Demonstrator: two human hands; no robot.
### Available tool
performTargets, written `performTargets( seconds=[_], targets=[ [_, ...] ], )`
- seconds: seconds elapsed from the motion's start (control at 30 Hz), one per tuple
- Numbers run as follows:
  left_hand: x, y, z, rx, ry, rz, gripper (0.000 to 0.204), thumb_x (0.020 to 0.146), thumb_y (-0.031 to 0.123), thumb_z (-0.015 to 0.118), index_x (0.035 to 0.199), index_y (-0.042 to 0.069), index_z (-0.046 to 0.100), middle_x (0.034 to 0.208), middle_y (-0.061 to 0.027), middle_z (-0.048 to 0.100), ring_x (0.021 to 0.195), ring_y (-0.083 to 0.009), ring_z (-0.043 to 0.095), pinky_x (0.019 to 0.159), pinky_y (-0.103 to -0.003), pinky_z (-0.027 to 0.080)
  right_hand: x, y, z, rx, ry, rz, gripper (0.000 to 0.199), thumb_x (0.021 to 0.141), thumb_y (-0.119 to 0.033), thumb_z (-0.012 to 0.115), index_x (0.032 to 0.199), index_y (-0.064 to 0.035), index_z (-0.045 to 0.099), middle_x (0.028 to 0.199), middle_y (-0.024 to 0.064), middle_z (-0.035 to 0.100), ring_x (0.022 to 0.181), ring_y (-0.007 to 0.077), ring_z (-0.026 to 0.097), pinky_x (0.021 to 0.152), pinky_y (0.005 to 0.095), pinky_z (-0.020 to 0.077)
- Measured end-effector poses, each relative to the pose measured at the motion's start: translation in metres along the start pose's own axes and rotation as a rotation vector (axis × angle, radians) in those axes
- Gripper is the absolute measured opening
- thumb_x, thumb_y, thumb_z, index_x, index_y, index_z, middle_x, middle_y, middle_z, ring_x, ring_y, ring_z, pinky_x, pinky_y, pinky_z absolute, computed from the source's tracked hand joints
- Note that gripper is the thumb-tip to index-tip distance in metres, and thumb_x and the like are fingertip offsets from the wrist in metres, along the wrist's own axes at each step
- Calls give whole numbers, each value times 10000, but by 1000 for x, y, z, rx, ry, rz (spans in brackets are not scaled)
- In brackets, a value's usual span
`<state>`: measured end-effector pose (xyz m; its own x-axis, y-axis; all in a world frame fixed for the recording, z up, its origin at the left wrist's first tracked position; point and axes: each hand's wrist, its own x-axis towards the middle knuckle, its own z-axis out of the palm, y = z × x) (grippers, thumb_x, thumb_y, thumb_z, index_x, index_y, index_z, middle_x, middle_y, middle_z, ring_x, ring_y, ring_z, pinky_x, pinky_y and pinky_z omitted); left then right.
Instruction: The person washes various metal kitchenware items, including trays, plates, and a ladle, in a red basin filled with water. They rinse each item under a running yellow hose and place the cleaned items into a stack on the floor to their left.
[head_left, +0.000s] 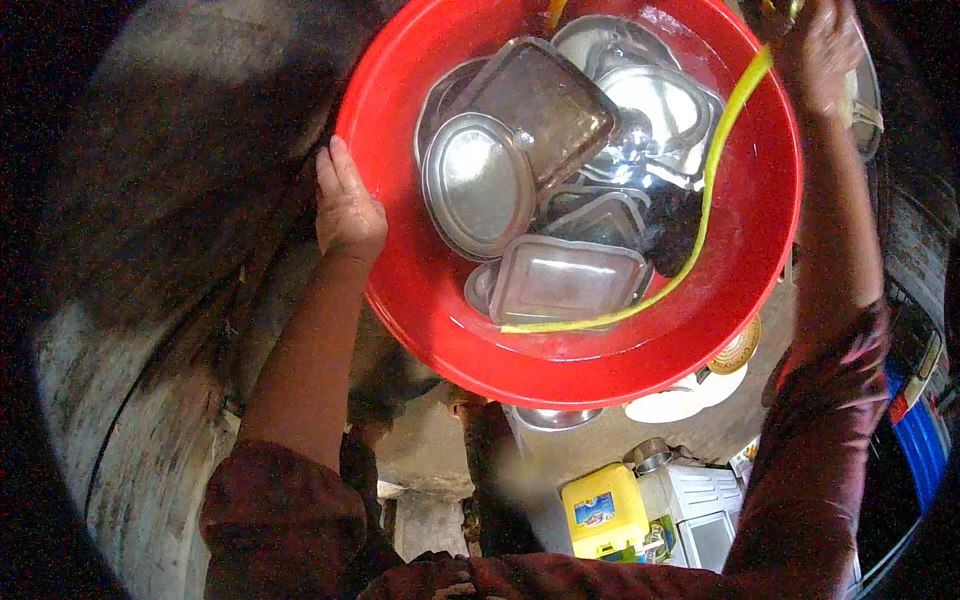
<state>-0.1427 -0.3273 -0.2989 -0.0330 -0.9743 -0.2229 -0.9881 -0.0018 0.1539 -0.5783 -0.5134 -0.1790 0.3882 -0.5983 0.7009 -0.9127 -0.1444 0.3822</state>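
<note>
A large red basin (585,385) takes up the upper middle, with metal and plastic ware inside. My left hand (350,205) rests against its left rim; the fingers I see are stretched out, and the thumb is hidden. Up at the right rim, my right hand (825,60) is closed around a yellow hose (712,175), its fingers partly cut off by the picture's edge. The hose curves down into the basin, its end beside a clear rectangular container (572,278). Above that lie an oval metal dish (480,187), a brownish see-through box (540,105) and shiny metal pieces (655,108).
Below the basin, pale plates (665,404) and a metal bowl (558,418) lie on the floor. A yellow jerrycan (605,510) stands beside a light-coloured appliance (700,500). Dark, worn surfaces (150,400) rise on the left. Something blue (920,445) shows at the far right.
</note>
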Motion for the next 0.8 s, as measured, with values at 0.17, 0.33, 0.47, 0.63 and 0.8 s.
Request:
performTargets(
  seconds=[0.17,0.33,0.47,0.63,0.8],
  targets=[
    [7,2,12,-95,53,52,816,691,30,542,1348,40,58,1349,-250,175,1161,-413,342,956,-406,345,-146,-119,-18,585,-792,379,629,672,-128,657,1204,19,356,1149,252,444,1034,374,463,880,425,380],
    [5,7,-1,-59,32,47,754,709,27,507,1335,18,88,1327,-269,202,1128,-434,364,941,-416,357,-162,-177,-23,482,-1191,800,311,732,-233,584,968,-33,557,904,202,597,885,364,562,773,412,451],
    [1,14,-8,-63,-6,-2,732,729,58,499,1342,45,98,1331,-241,225,1092,-432,406,904,-423,390,-145,-154,-79,293,-1232,584,194,776,-216,499,892,-99,601,871,191,606,839,365,579,747,434,456],
    [-2,5,-14,-126,22,-11,756,730,60,520,1351,68,90,1351,-223,201,1103,-416,406,909,-409,395,-62,-80,-159,164,-729,230,125,773,-141,559,890,-99,577,756,86,608,690,204,587,630,293,466],
    [-14,-33,-25,-486,-30,171,852,691,124,666,1348,19,134,1358,-227,210,1230,-364,275,1015,-368,261,33,-112,-274,294,-516,134,187,730,-57,587,912,-63,547,786,120,571,699,230,556,601,294,456]
  ],
)
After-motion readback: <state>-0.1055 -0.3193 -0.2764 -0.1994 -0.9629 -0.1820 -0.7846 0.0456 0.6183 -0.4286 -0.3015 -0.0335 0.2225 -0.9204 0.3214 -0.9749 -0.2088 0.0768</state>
